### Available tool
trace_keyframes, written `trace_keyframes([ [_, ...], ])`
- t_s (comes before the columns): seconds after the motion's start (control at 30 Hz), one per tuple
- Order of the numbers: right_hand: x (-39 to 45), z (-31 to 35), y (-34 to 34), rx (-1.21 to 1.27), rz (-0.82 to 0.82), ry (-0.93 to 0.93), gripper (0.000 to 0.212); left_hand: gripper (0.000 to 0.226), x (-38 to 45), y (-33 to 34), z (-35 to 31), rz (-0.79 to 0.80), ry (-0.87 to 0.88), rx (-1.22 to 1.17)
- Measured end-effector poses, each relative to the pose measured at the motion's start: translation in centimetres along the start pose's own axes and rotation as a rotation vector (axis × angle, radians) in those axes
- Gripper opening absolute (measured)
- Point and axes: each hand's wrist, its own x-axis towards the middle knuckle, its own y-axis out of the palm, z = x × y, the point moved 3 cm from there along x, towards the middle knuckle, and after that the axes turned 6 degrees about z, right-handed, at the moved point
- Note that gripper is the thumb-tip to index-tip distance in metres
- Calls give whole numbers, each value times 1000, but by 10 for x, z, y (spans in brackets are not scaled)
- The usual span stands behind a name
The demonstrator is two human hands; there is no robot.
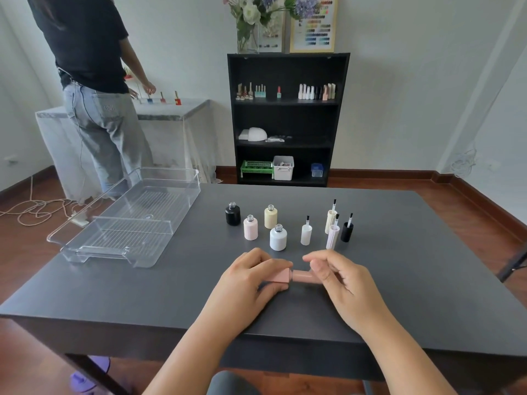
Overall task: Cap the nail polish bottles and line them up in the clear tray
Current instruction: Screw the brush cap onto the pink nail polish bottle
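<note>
A single wide-angle view from the person's head looks forward and down across the dark desk (399,280). Both forearms enter from the bottom edge, close to the lens; a bookshelf (288,118) stands far beyond against the wall.

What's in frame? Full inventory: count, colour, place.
Table: 1, dark grey, foreground.
Clear tray: 1, transparent, table's left, holds no bottles.
Open bottles: 4, black, pale pink, cream, white, table centre.
Brush caps standing brush-up: 4, white, cream, pale pink, black, right of the bottles.
Peach bottle with peach cap: 1 each, held sideways just above the table.
Black shelf: 1, back wall, holds bottles, bins, a white lamp.
Flowers in a vase: 1, atop the shelf.
Colour chart: 1, framed, atop the shelf.
Second person: 1, black top, jeans, at the draped table, back left.
Hands: left hand on the bottle, right hand on the cap.
</note>
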Motion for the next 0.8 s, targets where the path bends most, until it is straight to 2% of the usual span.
trace_keyframes([
  [0.07, 1, 2, 0, -13, 27, -29, 14, 31, -1, -1, 0, -2, -7, -3],
  [0.13, 0, 2, 1, -76, 55, -86, 25, 31, -1, -1, 0, -4, -10, -7],
  [0.2, 0, 1, 1, -148, 55, -127, 27, 31, -1, -1, 0, -2, -9, -4],
  [0.37, 0, -3, 3, -94, 39, -14, 17, 30, 0, -1, 0, -3, 4, 5],
  [0.5, -1, 0, 1, -39, 25, -4, 14, 30, -1, 0, 0, 3, 2, -6],
  [0.63, -1, -1, 2, -137, 74, -83, 32, 31, 0, 0, 1, 0, -8, -7],
  [0.8, 0, -5, 4, -120, 80, 2, 15, 30, 0, 0, 1, -1, -8, -3],
])
